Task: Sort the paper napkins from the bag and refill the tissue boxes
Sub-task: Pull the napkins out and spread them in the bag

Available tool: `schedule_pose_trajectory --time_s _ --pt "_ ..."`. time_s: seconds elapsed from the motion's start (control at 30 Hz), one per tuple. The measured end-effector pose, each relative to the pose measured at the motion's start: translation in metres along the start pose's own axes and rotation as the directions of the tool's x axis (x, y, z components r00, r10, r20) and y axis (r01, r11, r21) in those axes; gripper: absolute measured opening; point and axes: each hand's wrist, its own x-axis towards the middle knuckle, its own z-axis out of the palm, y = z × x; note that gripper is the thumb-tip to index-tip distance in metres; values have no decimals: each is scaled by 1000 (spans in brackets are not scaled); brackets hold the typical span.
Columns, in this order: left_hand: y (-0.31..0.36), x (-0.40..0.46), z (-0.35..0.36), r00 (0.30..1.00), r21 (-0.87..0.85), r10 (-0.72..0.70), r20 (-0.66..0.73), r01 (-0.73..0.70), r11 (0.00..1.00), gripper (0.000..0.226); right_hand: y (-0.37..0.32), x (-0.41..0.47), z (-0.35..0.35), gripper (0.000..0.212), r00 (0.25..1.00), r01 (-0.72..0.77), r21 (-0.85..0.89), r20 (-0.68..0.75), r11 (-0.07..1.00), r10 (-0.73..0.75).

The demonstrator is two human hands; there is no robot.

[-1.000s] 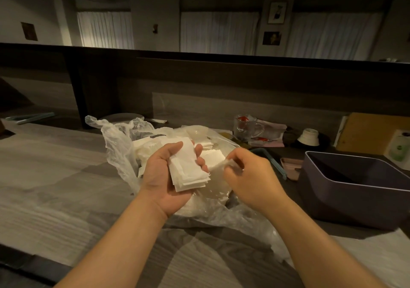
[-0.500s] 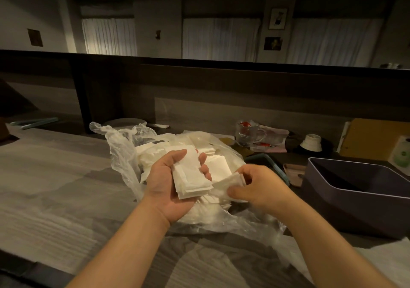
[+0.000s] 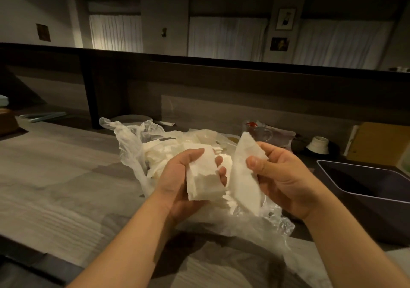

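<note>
**Fresh napkin's out of the bag**

Nearest you, your left hand (image 3: 177, 183) has its grip curled round the sorted stack (image 3: 203, 180). Your right hand (image 3: 286, 183) was down in the bag a moment ago; now it's lifted, pinching a single napkin (image 3: 246, 176) just beside the stack. I'd lay it on next. Behind sits the plastic bag (image 3: 131, 145) on the counter (image 3: 55, 176), with the dark bin (image 3: 366, 196) off right.

worktop (image 3: 55, 176): grey wood grain | glass mug (image 3: 259, 131): behind the bag, red inside | small white cup (image 3: 317, 145): upturned, right of mug | brown board (image 3: 377, 143): leaning far right; framed pictures (image 3: 285, 18) on back wall
</note>
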Motion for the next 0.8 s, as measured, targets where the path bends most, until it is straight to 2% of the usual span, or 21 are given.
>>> schedule_pose_trajectory --time_s 0.1,0.2,0.33,0.43,0.5,0.57,0.6,0.67,0.73,0.8 --pt "-6 -6 3 991 205 -105 88 85 975 38 7 2 6 31 998 58 -228 -3 972 -60" --pt "-10 -6 4 981 267 -124 147 81 960 41 10 4 14 23 991 79 -359 -69 930 -111" --pt "-13 -4 5 978 185 -99 184 65 981 60 19 7 20 29 975 47 -490 -166 871 -146" --pt "-13 -5 4 966 158 -146 215 113 981 51 25 9 20 35 958 81 -633 -163 770 -235" --pt "-13 -5 4 963 123 -157 219 132 984 43 26 9 18 36 970 87 -602 -130 793 -206" --pt "-12 -4 3 972 99 -126 196 108 989 41 28 10 16 38 977 83 -637 -98 766 -188" --pt "-11 -4 2 979 82 -113 171 101 992 42 29 11 15 38 970 93 -658 -108 747 -216" --pt "-7 -3 1 988 4 -99 122 99 995 48 28 13 13 34 937 101 -624 -201 775 -284" --pt "-1 1 -2 997 -117 -47 69 55 992 52 27 15 7 29 928 39 -586 -279 810 -246" --pt "3 4 -5 999 -218 0 34 8 976 55 28 15 -1 25 969 -83 -700 -223 709 -108"
